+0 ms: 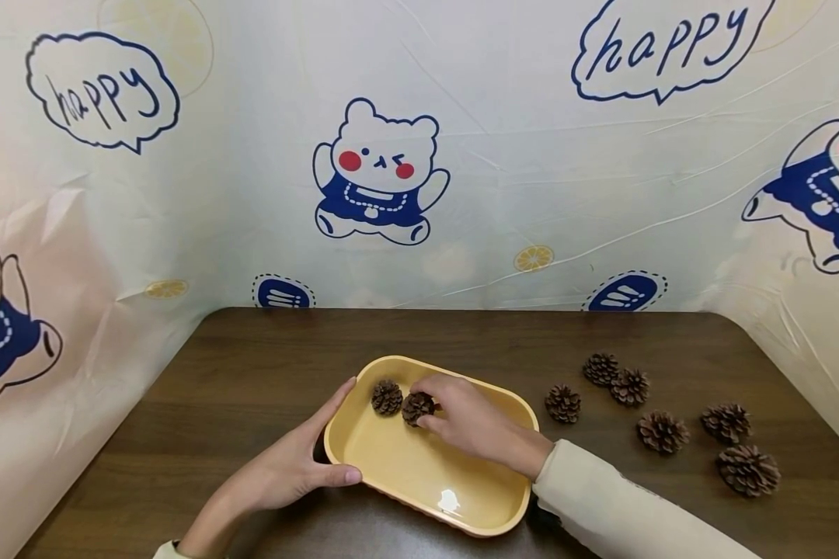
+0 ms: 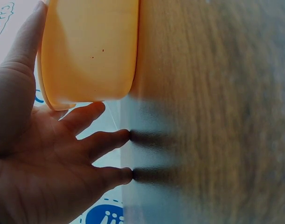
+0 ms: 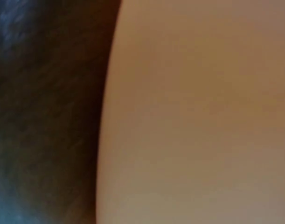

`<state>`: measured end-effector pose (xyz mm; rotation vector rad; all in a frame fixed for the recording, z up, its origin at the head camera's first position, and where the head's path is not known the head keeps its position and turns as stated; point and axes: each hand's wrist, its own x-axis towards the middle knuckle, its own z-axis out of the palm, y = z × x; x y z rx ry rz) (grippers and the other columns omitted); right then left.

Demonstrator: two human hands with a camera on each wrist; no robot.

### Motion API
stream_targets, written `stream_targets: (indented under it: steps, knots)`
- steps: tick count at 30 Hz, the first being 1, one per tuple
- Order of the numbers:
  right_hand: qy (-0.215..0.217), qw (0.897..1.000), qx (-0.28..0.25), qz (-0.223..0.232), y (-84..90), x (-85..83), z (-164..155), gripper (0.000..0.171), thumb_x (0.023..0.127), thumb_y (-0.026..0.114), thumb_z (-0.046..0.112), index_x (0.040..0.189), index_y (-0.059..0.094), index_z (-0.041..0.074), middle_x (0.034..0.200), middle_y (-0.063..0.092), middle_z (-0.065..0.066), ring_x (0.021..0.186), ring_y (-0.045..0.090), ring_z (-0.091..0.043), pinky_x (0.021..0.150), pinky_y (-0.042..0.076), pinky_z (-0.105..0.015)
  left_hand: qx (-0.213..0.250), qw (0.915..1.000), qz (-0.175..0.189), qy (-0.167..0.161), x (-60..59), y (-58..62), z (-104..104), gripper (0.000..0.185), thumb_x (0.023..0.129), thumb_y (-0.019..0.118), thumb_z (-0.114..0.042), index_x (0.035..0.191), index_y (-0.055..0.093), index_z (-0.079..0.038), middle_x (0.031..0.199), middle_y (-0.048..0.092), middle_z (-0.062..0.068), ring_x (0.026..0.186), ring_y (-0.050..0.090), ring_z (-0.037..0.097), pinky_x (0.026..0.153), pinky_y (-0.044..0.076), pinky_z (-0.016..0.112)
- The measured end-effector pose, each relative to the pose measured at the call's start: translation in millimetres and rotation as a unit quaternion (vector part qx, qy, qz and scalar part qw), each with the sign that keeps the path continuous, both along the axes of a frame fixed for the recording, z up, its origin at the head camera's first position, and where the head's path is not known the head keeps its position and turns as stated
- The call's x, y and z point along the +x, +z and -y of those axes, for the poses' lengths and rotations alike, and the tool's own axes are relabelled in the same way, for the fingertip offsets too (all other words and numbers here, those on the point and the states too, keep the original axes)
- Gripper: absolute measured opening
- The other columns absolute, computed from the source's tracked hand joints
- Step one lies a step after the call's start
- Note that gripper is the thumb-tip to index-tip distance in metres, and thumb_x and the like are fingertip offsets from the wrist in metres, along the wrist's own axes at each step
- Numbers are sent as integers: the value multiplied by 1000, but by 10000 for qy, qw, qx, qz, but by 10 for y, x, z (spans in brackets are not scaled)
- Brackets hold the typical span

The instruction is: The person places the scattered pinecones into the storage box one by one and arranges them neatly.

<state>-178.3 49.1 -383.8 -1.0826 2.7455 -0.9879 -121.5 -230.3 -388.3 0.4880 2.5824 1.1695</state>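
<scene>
Inside tray (image 1: 409, 464), right hand (image 1: 467, 418) pinches brown, scaly pinecone (image 1: 416, 409); left hand (image 1: 299, 461) spread against tray.

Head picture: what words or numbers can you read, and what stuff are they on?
"happy", in the left bubble on the cloth.
"happy", in the right bubble on the cloth.
Blue ovals, partly hidden by the table: white marks, no word I can read.
No words show on the tray.
</scene>
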Motion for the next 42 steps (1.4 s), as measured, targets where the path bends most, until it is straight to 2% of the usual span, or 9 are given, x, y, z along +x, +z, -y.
stream_targets:
  steps: [8, 14, 20, 25, 32, 37, 42]
  knots:
    - [9, 10000, 44, -60, -33, -7, 17, 37, 94, 75, 3, 129, 67, -7, 130, 71, -19, 124, 67, -34, 108, 53, -47, 78, 10000, 43, 41, 2, -5, 2, 114, 87, 84, -43, 170, 8, -35, 173, 25, 16, 154, 29, 44, 119, 28, 67]
    - [22, 9999, 103, -64, -75, -26, 15, 35, 95, 74, 4, 128, 67, -6, 128, 72, -18, 123, 67, -33, 108, 53, -46, -32, 10000, -39, 62, 4, -11, -2, 113, 87, 84, -45, 169, 8, -37, 173, 27, 14, 154, 30, 40, 119, 31, 62]
    - [69, 9998, 154, -77, -103, -41, 15, 35, 96, 72, 3, 129, 66, -7, 128, 71, -20, 123, 67, -34, 109, 52, -47, 8, 10000, -41, 30, 1, -11, -3, 113, 87, 84, -45, 169, 7, -37, 173, 26, 13, 155, 29, 40, 118, 29, 64]
    - [95, 9998, 136, -85, -109, -42, 9, 35, 95, 71, 1, 129, 66, -7, 129, 71, -21, 124, 67, -35, 109, 52, -47, -38, 10000, -47, 37, 3, -8, -2, 113, 87, 84, -45, 170, 8, -36, 173, 26, 12, 155, 30, 39, 120, 33, 55]
    - [50, 9999, 120, -41, -113, -42, 7, 37, 95, 72, 0, 131, 65, -7, 131, 70, -21, 126, 65, -36, 111, 50, -48, 26, 10000, -62, 14, 11, -10, 4, 112, 87, 83, -45, 170, 9, -36, 173, 27, 12, 154, 31, 38, 119, 34, 32]
    - [49, 9999, 91, -83, -105, -38, 6, 37, 94, 72, -1, 130, 65, -7, 131, 70, -20, 126, 66, -35, 111, 51, -47, -10, 10000, -87, 22, 11, -11, 2, 112, 87, 84, -45, 170, 8, -36, 173, 27, 11, 154, 31, 38, 120, 34, 38]
    - [3, 10000, 72, -69, -102, -32, 13, 39, 94, 72, -1, 131, 65, -7, 132, 69, -21, 127, 65, -35, 111, 51, -47, -48, 9999, -117, 39, 11, -10, -5, 112, 87, 84, -46, 169, 8, -38, 173, 27, 12, 154, 31, 39, 120, 33, 54]
